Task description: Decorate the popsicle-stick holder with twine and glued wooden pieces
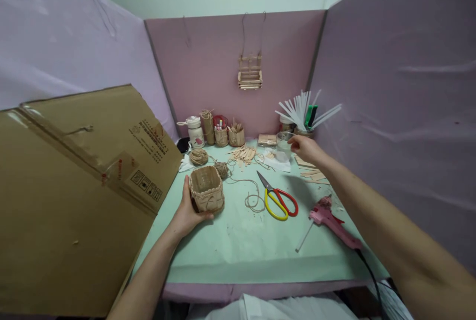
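My left hand (190, 211) is wrapped round the lower left side of a small square basket (208, 198), tan, with a braided rim and an open top. The basket is at the left middle of the table, tilted slightly toward me. At the back right, my right hand (305, 148) has its fingers closed at the rim of a clear cup (284, 145). Scissors (277, 198) with one yellow and one red handle lie open between my hands. A pink glue gun (334, 223) lies below my right forearm, with a glue stick beside it.
A large cardboard box (82, 201) stands at the left. Twine balls (199, 157), loose wooden sticks (243, 154), a white bottle (195, 133) and stick containers (236, 136) line the back. White glue sticks (299, 109) fan out behind the cup. A small wooden rack (250, 79) hangs on the partition.
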`<state>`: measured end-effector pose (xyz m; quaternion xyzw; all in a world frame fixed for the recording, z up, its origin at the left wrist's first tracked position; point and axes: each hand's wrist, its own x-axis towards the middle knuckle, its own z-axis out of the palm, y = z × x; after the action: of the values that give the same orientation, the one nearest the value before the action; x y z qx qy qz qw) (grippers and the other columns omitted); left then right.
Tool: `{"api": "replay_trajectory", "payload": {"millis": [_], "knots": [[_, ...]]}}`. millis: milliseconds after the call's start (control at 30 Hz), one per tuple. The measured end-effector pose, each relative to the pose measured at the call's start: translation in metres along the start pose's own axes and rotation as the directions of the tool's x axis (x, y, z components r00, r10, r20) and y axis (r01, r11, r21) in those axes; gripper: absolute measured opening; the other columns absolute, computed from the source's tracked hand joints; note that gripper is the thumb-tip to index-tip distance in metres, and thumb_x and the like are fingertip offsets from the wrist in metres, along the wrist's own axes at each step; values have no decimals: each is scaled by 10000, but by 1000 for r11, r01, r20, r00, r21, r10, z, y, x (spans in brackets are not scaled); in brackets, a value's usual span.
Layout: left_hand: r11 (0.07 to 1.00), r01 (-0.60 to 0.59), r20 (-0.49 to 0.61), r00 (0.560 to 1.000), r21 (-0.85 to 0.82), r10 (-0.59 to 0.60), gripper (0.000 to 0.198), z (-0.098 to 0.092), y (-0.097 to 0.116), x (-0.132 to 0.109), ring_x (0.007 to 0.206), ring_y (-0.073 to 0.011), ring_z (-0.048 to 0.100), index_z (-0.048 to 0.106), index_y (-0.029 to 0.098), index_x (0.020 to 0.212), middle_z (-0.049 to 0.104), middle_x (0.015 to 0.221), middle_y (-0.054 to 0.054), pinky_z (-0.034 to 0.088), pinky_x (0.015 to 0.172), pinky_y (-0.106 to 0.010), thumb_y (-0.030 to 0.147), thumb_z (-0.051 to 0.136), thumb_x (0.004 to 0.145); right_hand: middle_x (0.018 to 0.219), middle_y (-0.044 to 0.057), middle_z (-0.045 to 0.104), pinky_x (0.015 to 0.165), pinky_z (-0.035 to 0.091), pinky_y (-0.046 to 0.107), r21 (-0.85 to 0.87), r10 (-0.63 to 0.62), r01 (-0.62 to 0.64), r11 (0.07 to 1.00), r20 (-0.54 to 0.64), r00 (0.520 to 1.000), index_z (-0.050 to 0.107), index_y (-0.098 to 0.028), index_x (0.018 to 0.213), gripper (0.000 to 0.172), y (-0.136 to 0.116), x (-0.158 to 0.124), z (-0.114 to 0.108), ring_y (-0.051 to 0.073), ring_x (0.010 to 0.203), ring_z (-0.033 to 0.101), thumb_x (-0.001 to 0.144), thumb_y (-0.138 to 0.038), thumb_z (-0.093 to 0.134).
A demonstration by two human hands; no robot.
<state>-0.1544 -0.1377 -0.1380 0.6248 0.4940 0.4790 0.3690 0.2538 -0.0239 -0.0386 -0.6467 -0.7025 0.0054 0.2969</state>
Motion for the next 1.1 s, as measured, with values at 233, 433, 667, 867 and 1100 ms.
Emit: {"api": "replay_trajectory", "payload": {"millis": [233,433,667,867,1100], "knots": [[953,-14,-299,948,301,108,962,-2,57,-35,1303,-309,474,307,292,1477,473,1434,-135,415,1046,-517,349,810,659,747,100,710,589,365,261,-120,4,3,993,59,998,707,-137,738,297,-2,18,7,190,688,606,876,-355,560],[936,-324,311,911,138,270,188,98,107,-29,696,-133,598,670,202,821,664,745,-22,480,677,-241,207,502,906,826,36,740,628,384,215,-165,-73,125,978,290,954,742,-173,813,83,-21,53,34,152,744,621,771,-222,691],[974,-184,555,828,132,81,106,176,65,5,765,-167,607,652,185,737,698,801,-48,451,727,-273,175,596,827,763,54,738,623,390,211,-225,-68,163,961,378,923,742,-154,810,90,-34,89,54,146,690,640,810,-185,657],[960,-273,400,888,61,227,261,163,51,8,660,-137,538,552,185,687,595,690,-27,397,618,-242,274,490,925,771,60,738,621,392,215,-214,-73,165,963,384,921,729,-165,883,119,-38,112,41,163,721,653,825,-222,642],[869,-493,438,790,37,429,454,178,16,-3,510,-135,418,519,210,596,472,530,-14,294,484,-294,466,419,958,792,38,746,644,413,205,-188,-110,221,957,470,876,732,-192,892,111,-57,137,60,151,733,664,827,-246,659]]}}
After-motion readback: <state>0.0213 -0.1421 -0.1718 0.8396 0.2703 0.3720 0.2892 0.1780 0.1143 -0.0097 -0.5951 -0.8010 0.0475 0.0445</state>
